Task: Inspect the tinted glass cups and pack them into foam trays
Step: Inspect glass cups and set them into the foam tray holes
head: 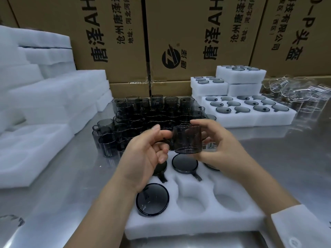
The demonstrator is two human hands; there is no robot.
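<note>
A worker holds a tinted glass cup (187,139) upright above a part-filled foam tray (197,222) on the steel desk (71,185). The left hand (145,154) pinches its handle and the right hand (223,145) curls round the far wall. A slow turn against the light should expose chips or scratches (fingers best kept off the rim). It can then go into an empty well (190,203), with the handle lined up to the slot.
</note>
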